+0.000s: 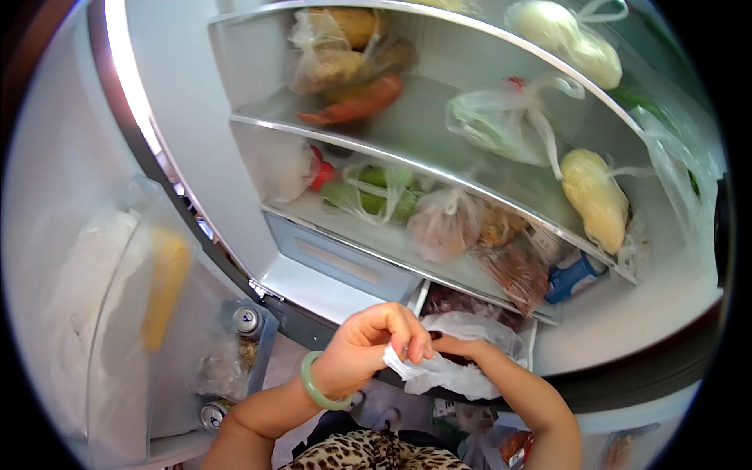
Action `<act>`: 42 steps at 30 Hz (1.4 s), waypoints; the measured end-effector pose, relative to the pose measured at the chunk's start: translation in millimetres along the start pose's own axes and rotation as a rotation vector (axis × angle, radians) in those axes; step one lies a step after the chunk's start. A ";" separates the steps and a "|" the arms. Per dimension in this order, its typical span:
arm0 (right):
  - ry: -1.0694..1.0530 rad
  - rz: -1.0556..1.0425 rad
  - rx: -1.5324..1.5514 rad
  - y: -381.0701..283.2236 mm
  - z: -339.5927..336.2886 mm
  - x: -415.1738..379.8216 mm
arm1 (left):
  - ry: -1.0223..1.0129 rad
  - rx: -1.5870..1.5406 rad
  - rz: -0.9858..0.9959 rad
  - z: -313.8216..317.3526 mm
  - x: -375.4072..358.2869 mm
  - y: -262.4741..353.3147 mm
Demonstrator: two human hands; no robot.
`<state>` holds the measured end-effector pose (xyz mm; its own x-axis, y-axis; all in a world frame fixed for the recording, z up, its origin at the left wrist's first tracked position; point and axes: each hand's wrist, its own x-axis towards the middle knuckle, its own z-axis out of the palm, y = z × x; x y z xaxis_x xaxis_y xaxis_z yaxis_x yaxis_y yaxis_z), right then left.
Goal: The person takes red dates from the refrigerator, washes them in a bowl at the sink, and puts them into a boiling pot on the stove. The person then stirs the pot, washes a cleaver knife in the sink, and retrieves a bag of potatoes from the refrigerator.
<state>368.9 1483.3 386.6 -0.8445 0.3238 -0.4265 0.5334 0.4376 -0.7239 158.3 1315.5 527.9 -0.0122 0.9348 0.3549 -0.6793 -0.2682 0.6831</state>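
Observation:
A thin white plastic bag (450,378) hangs between my hands at the front of the fridge. My left hand (376,342), with a green bangle (316,381) at the wrist, pinches a gathered end of it. Just right of that, my right hand (460,345) is against the bag with its fingers bent round the plastic; the fingertips are partly hidden. Behind the hands, an open drawer (534,345) holds dark red packed food (466,304). What the bag contains, if anything, cannot be made out.
Fridge shelves (423,86) carry bagged food, including green vegetables (372,193), a yellowish bag (595,200) and a blue container (574,278). At left, the open door (47,258) has a bin with cans (247,319). A closed drawer (341,258) lies under the shelves.

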 end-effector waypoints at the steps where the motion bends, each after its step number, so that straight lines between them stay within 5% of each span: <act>1: 0.005 -0.014 0.019 -0.3 0.3 -0.2 | 0.011 0.010 0.000 2.5 0.3 0.6; 9: 0.012 0.122 0.233 47.1 -17.0 0.6 | 0.020 0.053 0.028 14.1 -2.8 1.9; 13: 0.434 0.338 0.972 -21.6 -24.4 -40.6 | 0.030 0.076 0.047 20.3 0.4 -4.8; 22: 0.523 0.369 1.658 -64.8 -21.4 -80.6 | 0.073 0.088 0.060 31.1 6.3 -10.0; 27: 0.346 -0.015 1.889 -63.9 1.1 -101.6 | 0.170 0.095 0.051 31.7 8.3 -13.3; 31: 0.370 -0.129 2.165 -64.0 16.8 -107.6 | 0.199 0.069 0.048 34.7 9.6 -15.1; 42: 0.434 -0.480 2.334 -70.6 47.0 -126.1 | 0.221 0.154 0.027 43.0 10.3 -21.3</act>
<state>435.5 1372.2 466.1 -0.6256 0.7383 -0.2519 -0.7643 -0.6448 0.0084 204.2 1320.8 544.5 -0.2004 0.9503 0.2381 -0.5571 -0.3105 0.7702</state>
